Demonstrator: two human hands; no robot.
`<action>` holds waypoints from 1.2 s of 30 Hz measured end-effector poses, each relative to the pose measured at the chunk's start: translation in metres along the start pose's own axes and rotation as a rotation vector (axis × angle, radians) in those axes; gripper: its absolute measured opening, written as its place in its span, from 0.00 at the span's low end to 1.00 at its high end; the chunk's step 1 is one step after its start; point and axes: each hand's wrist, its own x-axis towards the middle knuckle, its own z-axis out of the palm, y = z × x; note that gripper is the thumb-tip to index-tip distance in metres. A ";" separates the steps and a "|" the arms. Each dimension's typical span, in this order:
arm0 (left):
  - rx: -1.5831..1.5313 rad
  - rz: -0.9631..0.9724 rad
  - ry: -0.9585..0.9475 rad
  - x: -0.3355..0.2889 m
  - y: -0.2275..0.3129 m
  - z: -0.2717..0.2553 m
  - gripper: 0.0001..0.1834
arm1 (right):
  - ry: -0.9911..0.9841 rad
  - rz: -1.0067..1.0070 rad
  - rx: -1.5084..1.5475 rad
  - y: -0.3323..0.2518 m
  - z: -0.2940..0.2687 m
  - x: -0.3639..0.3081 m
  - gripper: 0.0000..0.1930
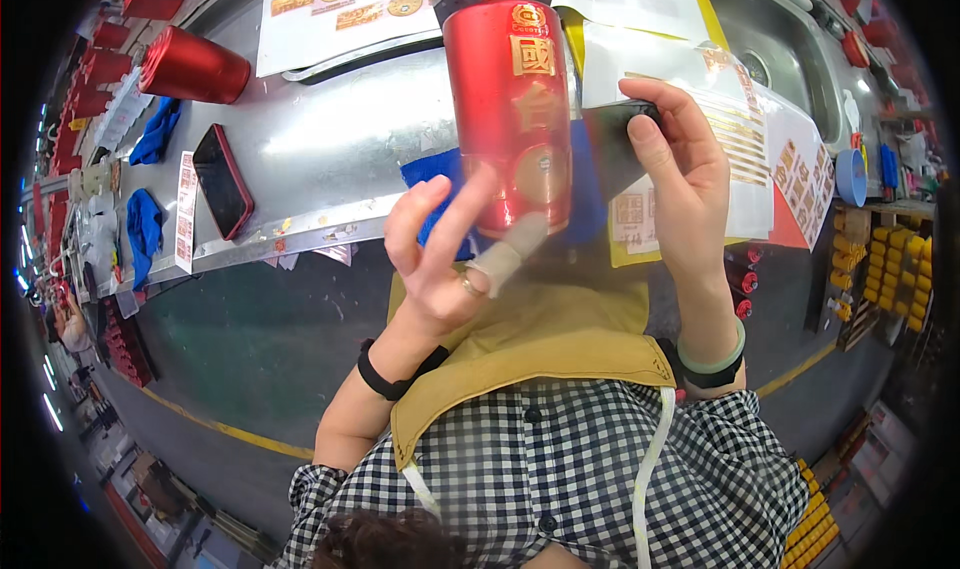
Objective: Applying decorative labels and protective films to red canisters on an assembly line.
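A shiny red bottle (510, 109) with gold lettering and a round gold emblem lies in front of me, its neck pointing away, over a blue cloth (440, 174). My left hand (440, 254) is at its near end, fingers spread and partly blurred. One finger wears a pale wrap. Its fingertips overlap the bottle's lower part; whether they press on it I cannot tell. To the right of the bottle, my right hand (685, 169) pinches a thin dark flat piece (618, 141) between thumb and fingers. That piece's exact kind is unclear.
Sheets of gold stickers lie at the back (350, 4) and right (735, 119). A phone (224, 182), blue cloths (145, 234) and another red bottle (195, 64) rest on the metal bench at left. A sink (765, 44) is at the far right.
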 end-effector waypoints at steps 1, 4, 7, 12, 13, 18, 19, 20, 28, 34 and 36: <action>-0.056 0.044 0.125 0.000 0.002 0.007 0.48 | -0.001 0.000 -0.001 0.000 -0.001 0.000 0.13; -0.015 -0.016 0.139 0.006 0.013 0.006 0.48 | -0.008 0.019 -0.017 -0.002 -0.001 -0.001 0.13; 0.055 -0.242 -0.066 0.025 0.020 -0.008 0.36 | 0.003 0.015 -0.002 -0.004 -0.001 0.000 0.13; -0.008 -0.122 0.028 0.001 0.012 -0.008 0.31 | 0.009 0.010 0.009 -0.006 -0.002 0.001 0.13; -0.048 -0.215 0.069 0.004 0.016 -0.002 0.31 | 0.010 0.011 0.004 -0.003 -0.002 0.001 0.13; -0.292 -0.318 -0.026 0.011 0.007 -0.003 0.36 | 0.039 -0.016 -0.023 -0.007 0.002 0.001 0.13; -0.262 -0.282 -0.007 0.012 0.006 -0.003 0.36 | 0.037 -0.017 -0.020 -0.007 0.001 0.001 0.13; -0.258 -0.281 -0.007 0.014 0.009 -0.002 0.36 | 0.029 -0.003 -0.010 -0.006 -0.002 0.000 0.13; -0.385 -0.444 0.041 0.014 0.011 -0.002 0.34 | 0.052 -0.005 -0.009 0.000 -0.005 0.000 0.13; -0.248 -0.280 -0.020 0.026 0.009 -0.007 0.35 | -0.032 0.254 0.001 -0.013 0.004 -0.005 0.17; -0.245 -0.259 0.010 0.026 0.009 -0.004 0.33 | -0.111 0.316 -0.021 -0.014 0.017 -0.013 0.20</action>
